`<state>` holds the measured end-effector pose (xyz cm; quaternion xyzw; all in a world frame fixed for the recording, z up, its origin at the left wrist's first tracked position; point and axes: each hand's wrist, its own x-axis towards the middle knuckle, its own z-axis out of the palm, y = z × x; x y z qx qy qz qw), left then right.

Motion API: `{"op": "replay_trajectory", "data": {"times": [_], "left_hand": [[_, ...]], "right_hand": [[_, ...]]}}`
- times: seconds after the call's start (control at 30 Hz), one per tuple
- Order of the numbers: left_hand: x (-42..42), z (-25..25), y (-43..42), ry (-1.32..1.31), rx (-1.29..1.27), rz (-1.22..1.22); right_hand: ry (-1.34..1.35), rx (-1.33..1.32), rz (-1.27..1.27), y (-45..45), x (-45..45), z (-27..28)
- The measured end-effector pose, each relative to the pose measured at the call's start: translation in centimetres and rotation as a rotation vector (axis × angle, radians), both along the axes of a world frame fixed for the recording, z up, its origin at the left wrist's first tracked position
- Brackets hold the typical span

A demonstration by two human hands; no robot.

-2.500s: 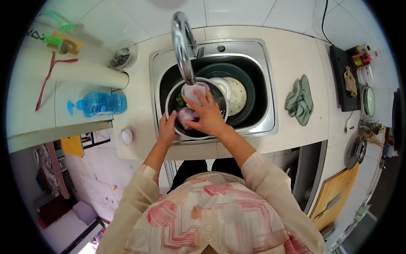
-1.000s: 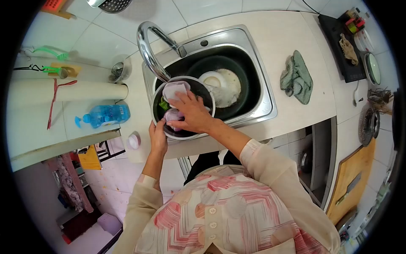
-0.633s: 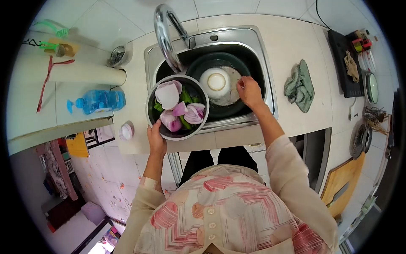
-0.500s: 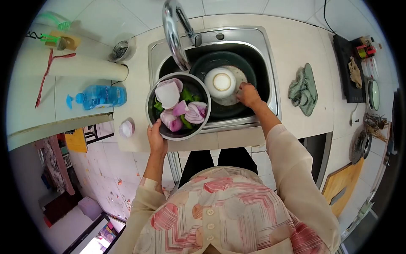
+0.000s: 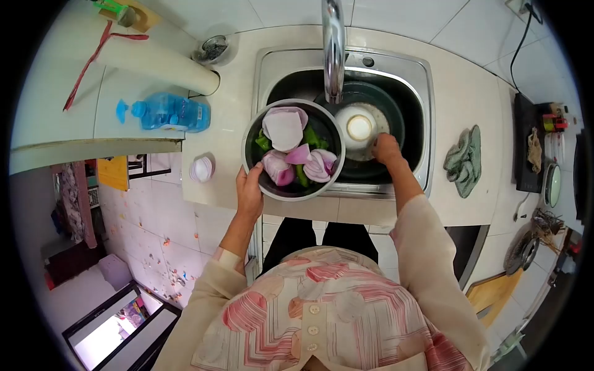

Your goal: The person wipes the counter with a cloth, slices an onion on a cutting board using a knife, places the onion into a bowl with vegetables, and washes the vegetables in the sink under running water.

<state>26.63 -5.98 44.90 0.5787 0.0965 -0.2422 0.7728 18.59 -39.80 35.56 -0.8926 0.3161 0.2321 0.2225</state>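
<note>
My left hand [image 5: 250, 193] grips the lower left rim of a metal bowl [image 5: 252, 167], held over the front left part of the sink. Inside lie peeled pieces of purple onion [image 5: 284, 128] and green peppers [image 5: 315, 140]. My right hand [image 5: 387, 149] reaches into a dark green basin [image 5: 396, 117] standing in the sink. Its fingers are closed at the edge of a white bowl [image 5: 360, 128], which is upside down in cloudy water. My fingertips are partly hidden there.
A chrome faucet [image 5: 333, 55] arches over the sink [image 5: 427, 123]. A green cloth [image 5: 464, 162] lies on the right counter. To the left are a blue plastic bottle [image 5: 170, 114], a small white cup-like item [image 5: 202, 169] and a small bowl with a scourer [image 5: 213, 49].
The view has shifted, so the sink appears farther right. My right hand has come a little closer to the white bowl. My left hand keeps its hold on the metal bowl.
</note>
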Motion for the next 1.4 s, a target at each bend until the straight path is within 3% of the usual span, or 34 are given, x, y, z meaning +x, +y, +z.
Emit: {"op": "replay_trajectory", "data": {"times": [0.07,0.13,0.17,0.23,0.3,0.37,0.43,0.5,0.57,0.6,0.7,0.8,1.07,1.23,1.4], "left_hand": [[0.1,-0.1,-0.1,-0.045,0.04,-0.016],[0.2,0.3,-0.5,-0.064,0.068,-0.037],[0.2,0.3,-0.7,-0.061,0.061,-0.035],[0.4,0.4,-1.0,-0.094,0.094,-0.096],[0.5,0.0,-1.2,-0.078,0.083,-0.112],[0.5,-0.2,-1.4,-0.063,0.074,-0.129],[0.5,0.0,-1.7,-0.056,0.083,-0.152],[0.4,0.1,-1.8,-0.05,0.082,-0.157],[0.3,0.3,-1.9,-0.044,0.085,-0.167],[0.3,0.6,-2.0,-0.03,0.078,-0.174],[-0.1,1.7,-3.1,-0.044,0.094,-0.2],[0.2,3.2,-3.4,-0.098,0.2,-0.252],[1.6,8.0,-3.9,-0.23,0.515,-0.406],[1.4,7.3,-3.8,-0.202,0.493,-0.381],[0.7,4.7,-3.0,-0.126,0.368,-0.289]], "right_hand": [[-0.064,0.003,0.062,-0.2,-0.5,4.1],[-0.496,0.137,-0.088,0.7,-0.7,8.9],[-0.492,0.129,-0.085,1.5,-0.5,10.8],[-0.735,0.426,-0.161,3.4,0.2,13.7],[-0.774,0.556,-0.105,5.0,1.0,15.1],[-0.765,0.54,-0.056,5.3,1.3,15.8],[-0.931,0.4,0.002,4.9,1.4,14.9],[-0.835,0.422,-0.063,4.5,1.1,14.9],[-1.09,0.36,0.073,5.6,1.3,15.0],[-1.091,0.36,0.066,6.4,1.4,15.0],[-0.995,0.336,0.417,8.7,1.9,14.6],[-0.892,0.222,0.468,10.3,1.9,12.9],[-1.059,0.43,0.205,12.9,1.5,9.8],[-1.108,0.407,0.189,12.9,1.5,9.7],[-0.939,0.276,0.281,11.8,0.8,11.7]]}}
